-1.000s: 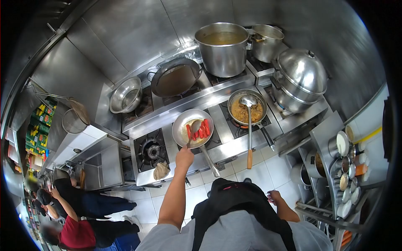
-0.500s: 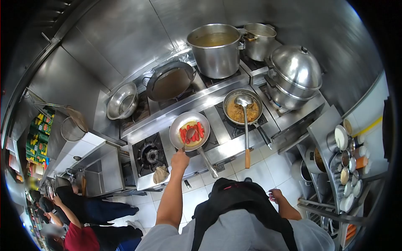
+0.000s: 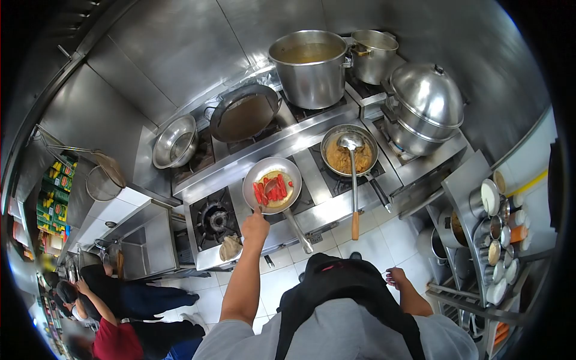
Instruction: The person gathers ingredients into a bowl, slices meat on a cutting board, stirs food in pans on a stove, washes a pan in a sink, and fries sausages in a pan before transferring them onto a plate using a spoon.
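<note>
Spoon (image 3: 270, 185) Slants Into a Pan (image 3: 253, 173) of Red Strips (image 3: 282, 191)

I see the left hand (image 3: 255, 228) gripping the spoon, its long axis running forward into the front-burner pan, whose handle points back toward the wearer. Beside it, a second pan (image 3: 333, 131) holds brown stew (image 3: 339, 161) and a ladle (image 3: 354, 186). The right hand (image 3: 396, 278) hangs half-curled; I can't tell if it holds anything.

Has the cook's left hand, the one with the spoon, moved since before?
Yes, a little. Judged against the uncovered burner, which stays put, the left hand has shifted leftward in the picture, so it is nearer that burner.
</note>
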`<action>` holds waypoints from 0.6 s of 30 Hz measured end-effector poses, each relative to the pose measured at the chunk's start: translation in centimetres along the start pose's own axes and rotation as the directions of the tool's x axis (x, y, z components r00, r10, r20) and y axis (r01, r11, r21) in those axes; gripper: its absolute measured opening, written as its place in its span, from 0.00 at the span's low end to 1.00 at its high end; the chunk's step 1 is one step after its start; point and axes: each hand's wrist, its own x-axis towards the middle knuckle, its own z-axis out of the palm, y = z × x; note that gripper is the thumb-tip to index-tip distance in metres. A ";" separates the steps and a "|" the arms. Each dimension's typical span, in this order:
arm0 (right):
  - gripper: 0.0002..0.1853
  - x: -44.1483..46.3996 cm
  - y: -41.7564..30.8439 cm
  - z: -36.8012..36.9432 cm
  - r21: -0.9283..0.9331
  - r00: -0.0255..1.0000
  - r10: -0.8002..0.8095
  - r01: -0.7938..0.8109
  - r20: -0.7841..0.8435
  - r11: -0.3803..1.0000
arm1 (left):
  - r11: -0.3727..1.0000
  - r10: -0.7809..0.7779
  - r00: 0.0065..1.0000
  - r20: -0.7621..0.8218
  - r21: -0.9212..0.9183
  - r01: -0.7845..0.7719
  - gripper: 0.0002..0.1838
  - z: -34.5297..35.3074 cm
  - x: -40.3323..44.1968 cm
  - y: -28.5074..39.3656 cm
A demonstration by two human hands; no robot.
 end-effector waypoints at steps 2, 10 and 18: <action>0.11 -0.1 0.1 0.0 -0.021 1.000 0.023 -0.023 -0.010 1.000 | 0.999 0.049 0.999 0.015 0.007 -0.049 0.23 1.6 0.7 -0.1; 0.10 -0.7 0.1 0.0 -0.067 0.999 0.037 -0.038 -0.012 0.997 | 0.991 -0.097 0.993 -0.064 -0.097 0.090 0.19 -0.1 -1.3 -2.1; 0.12 -0.2 -0.2 -0.4 -0.075 0.999 0.048 -0.048 -0.007 0.996 | 0.971 -0.067 0.996 -0.058 -0.234 0.052 0.19 3.4 -1.8 -2.7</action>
